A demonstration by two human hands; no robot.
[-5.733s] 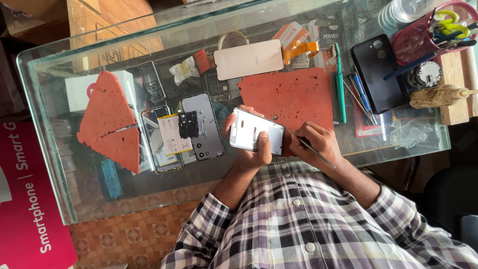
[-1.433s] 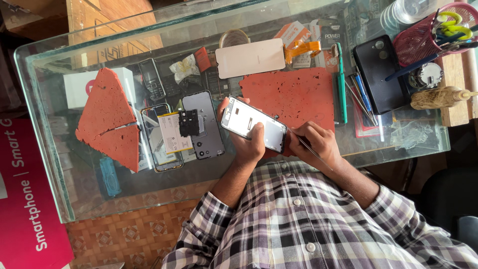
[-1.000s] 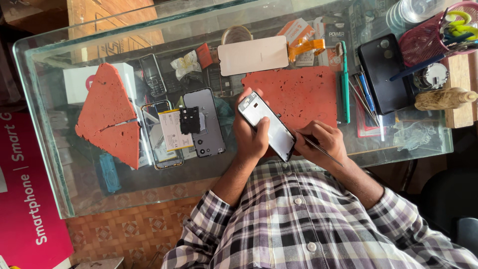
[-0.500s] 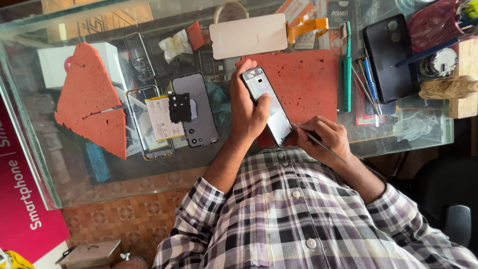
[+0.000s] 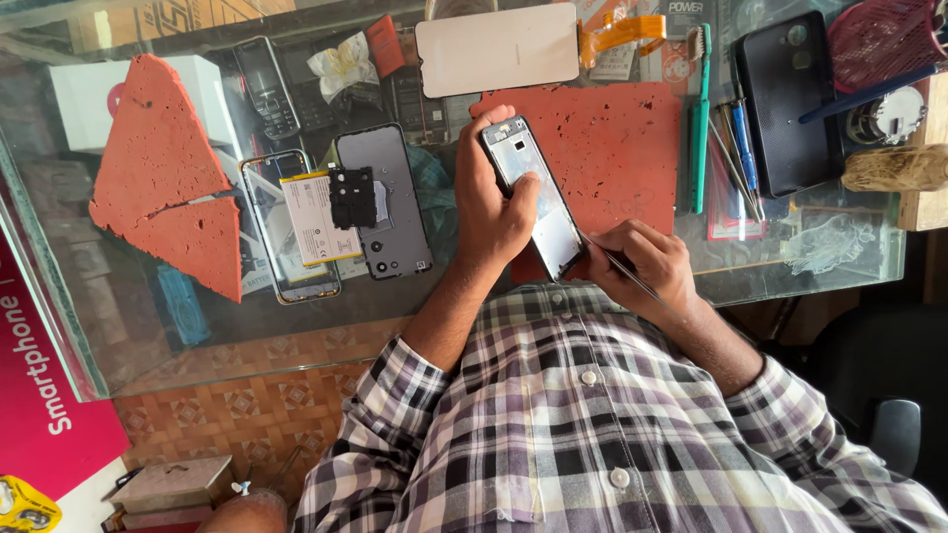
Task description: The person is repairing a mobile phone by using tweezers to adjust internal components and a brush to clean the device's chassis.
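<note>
Since five seconds ago I've swung the phone frame (image 5: 533, 197) from lying crosswise to pointing at eleven o'clock over the red mat (image 5: 612, 148). My left hand (image 5: 491, 202) wraps it, thumb pressed on its face. At four o'clock my right hand (image 5: 647, 262) pinches thin tweezers (image 5: 627, 274) at its lower edge. I judge I'm mid-prying; the next move needs a steady tip.

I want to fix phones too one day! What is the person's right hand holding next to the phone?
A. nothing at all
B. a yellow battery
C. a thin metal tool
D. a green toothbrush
C. The right hand pinches a thin metal tool whose tip meets the lower edge of the phone, which the left hand grips; the green toothbrush lies untouched on the glass table.
</note>
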